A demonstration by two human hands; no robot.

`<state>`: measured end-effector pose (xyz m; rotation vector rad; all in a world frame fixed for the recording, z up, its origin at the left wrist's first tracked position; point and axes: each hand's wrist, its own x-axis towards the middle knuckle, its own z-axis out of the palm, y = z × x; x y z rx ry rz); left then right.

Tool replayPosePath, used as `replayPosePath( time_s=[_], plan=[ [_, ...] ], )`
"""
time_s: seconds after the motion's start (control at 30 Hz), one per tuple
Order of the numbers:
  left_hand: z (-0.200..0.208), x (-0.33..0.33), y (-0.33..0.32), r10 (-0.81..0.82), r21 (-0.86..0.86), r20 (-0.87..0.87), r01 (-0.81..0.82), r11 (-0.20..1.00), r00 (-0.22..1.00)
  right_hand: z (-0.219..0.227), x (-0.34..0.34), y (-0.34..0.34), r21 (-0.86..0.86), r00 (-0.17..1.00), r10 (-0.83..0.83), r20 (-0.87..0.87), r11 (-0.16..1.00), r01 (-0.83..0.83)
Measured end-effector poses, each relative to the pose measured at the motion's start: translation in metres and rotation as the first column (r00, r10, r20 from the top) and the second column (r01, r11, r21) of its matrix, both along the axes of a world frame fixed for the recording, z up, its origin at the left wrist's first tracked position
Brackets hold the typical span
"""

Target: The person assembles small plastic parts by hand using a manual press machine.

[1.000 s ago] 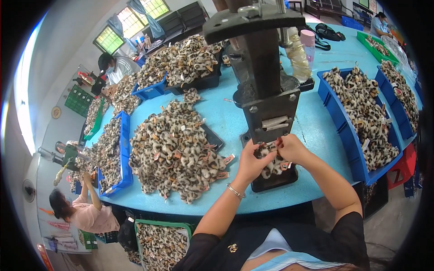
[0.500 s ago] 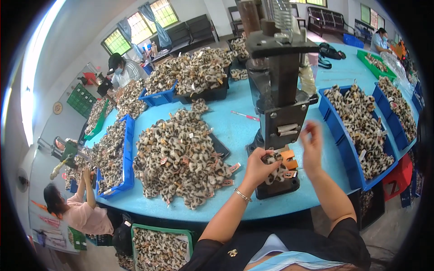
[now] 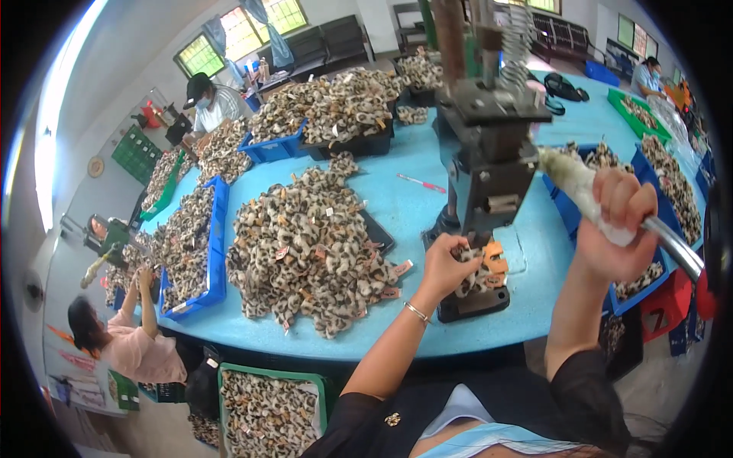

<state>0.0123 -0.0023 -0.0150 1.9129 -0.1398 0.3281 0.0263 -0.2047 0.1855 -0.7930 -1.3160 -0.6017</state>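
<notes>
My left hand (image 3: 449, 269) is closed on a small spotted plush piece (image 3: 471, 284), held at the base of a dark metal hand press (image 3: 500, 183). An orange block (image 3: 495, 259) sits on the press base, right beside the plush. My right hand (image 3: 620, 217) is wrapped round the press's lever (image 3: 584, 183), a metal bar padded with whitish wrapping, out to the right of the press. Left of the press lies a big heap of similar spotted plush pieces (image 3: 313, 252), some with small tags.
Blue bins (image 3: 217, 259) of plush pieces flank the heap, and another blue bin (image 3: 622, 301) stands at the right. A red pen (image 3: 420, 183) lies behind the press. A green-rimmed crate (image 3: 324, 397) stands below the table edge. Co-workers sit at the left and far right.
My right hand has gone from beside the press to gripping its lever, which has come into view. The press head has come down near the plush piece in my left hand.
</notes>
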Motion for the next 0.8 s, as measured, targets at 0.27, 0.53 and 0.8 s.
replayPosePath(
  time_s=[0.27, 0.53, 0.8],
  plan=[
    [0.008, 0.001, 0.004, -0.124, -0.033, -0.079, 0.121, 0.992, 0.989, 0.080, 0.106, 0.025, -0.202, 0.717, -0.262, -0.646, 0.964, 0.171],
    [-0.006, -0.012, 0.029, 0.152, 0.285, -0.161, -0.102, 0.953, 0.975, -0.112, 0.073, -0.024, -0.372, 0.398, -0.615, -0.681, 0.758, 0.535],
    [0.020, -0.019, 0.026, -0.283, -0.513, -0.441, 0.019, 0.858, 0.852, -0.182, 0.000, 0.049, -0.514, 0.212, -0.468, -0.858, 0.784, -0.349]
  ],
)
